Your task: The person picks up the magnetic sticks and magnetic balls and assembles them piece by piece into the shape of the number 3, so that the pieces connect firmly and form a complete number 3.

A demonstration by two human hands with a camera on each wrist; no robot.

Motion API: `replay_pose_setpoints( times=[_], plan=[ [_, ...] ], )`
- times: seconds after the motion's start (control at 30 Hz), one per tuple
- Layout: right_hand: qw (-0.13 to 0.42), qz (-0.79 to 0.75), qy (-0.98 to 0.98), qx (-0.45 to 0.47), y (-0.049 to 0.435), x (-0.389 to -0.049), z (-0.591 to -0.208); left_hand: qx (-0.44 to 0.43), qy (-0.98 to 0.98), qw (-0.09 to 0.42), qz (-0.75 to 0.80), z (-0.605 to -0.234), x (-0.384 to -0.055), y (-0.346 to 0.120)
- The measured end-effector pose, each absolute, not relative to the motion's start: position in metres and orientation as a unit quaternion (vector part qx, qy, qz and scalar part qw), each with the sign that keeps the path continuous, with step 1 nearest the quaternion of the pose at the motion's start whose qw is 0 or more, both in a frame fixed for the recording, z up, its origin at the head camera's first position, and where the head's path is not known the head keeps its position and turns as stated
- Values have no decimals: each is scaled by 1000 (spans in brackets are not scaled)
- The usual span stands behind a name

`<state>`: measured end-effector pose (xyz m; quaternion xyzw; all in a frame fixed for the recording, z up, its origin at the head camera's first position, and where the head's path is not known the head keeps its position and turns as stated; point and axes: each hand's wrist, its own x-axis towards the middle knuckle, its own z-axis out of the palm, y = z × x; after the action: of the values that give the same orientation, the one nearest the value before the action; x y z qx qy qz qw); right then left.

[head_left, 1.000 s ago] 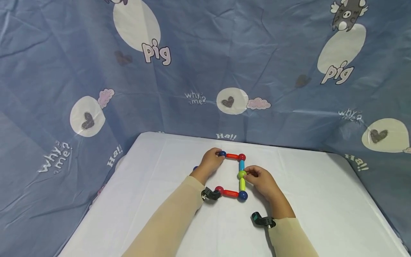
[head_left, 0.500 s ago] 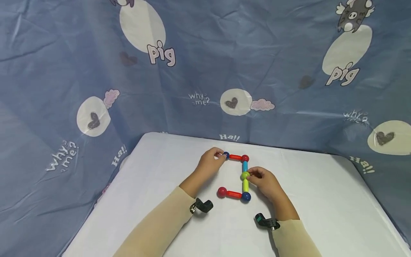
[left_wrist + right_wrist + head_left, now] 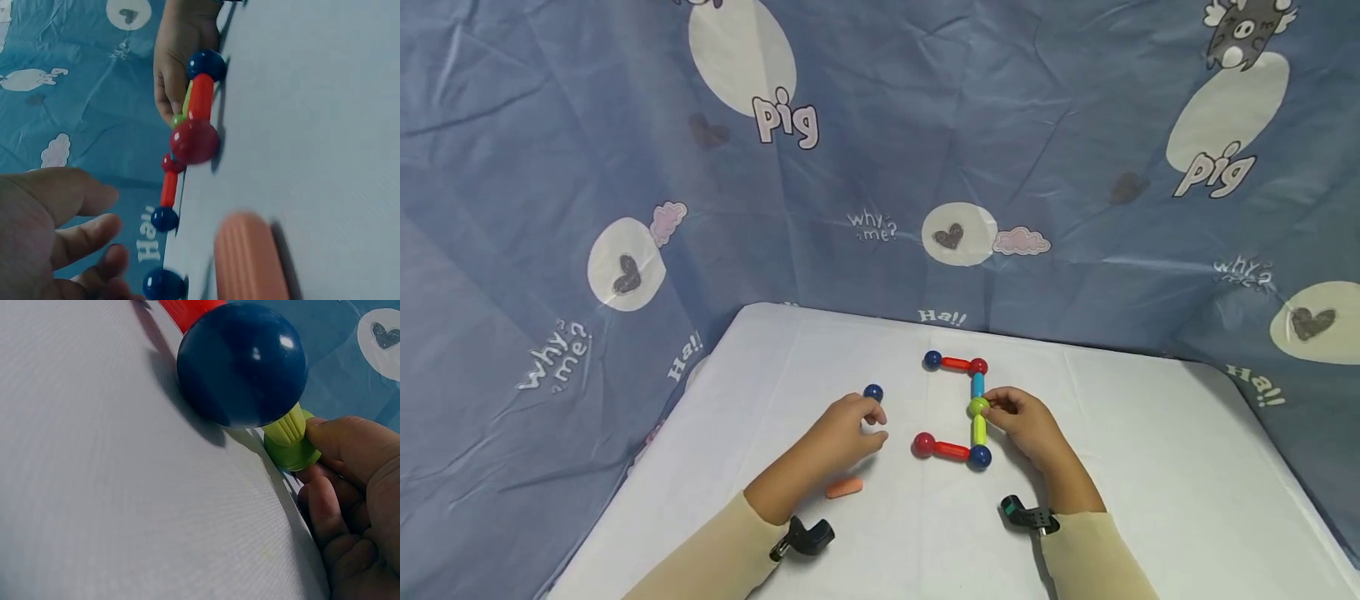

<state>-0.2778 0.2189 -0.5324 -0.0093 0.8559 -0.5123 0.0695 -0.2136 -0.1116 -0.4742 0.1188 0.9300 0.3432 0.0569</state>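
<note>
My right hand [image 3: 1026,423] pinches the green ball [image 3: 978,407] between thumb and fingers, in the middle of a bracket-shaped chain of balls and sticks. A blue stick [image 3: 977,385] runs from it to a red ball [image 3: 978,367], and a yellow-green stick [image 3: 979,431] to a dark blue ball [image 3: 244,365]. Two red sticks, the far one [image 3: 956,364] and the near one [image 3: 951,451], point left, ending in a blue ball [image 3: 932,360] and a red ball [image 3: 195,142]. My left hand [image 3: 842,433] holds nothing, its fingers loosely bent and apart, left of the chain.
A loose blue ball [image 3: 873,392] lies just beyond my left hand. An orange stick [image 3: 844,487] rests on the white table [image 3: 1150,467] below that hand, large in the left wrist view. Behind the table hangs a blue printed cloth [image 3: 850,150].
My left hand has let go of the blue ball at the chain's far end and come back toward the near left. The right hand still pinches the green ball.
</note>
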Motion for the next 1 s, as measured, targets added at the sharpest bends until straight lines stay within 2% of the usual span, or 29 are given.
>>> replay_pose_setpoints(
  times=[0.2,0.37,0.67,1.0],
  plan=[
    [74,-519,852,-11,218,-279,-537,106,942,92,305,-480,-187,-140],
    [69,-514,855,-7,220,-280,-537,129,935,105,313,-488,-168,-158],
    [70,-510,858,-3,220,-280,-535,156,932,60,321,-502,-154,-165],
    [70,-512,856,2,220,-280,-535,154,935,51,314,-504,-153,-164]
  ],
)
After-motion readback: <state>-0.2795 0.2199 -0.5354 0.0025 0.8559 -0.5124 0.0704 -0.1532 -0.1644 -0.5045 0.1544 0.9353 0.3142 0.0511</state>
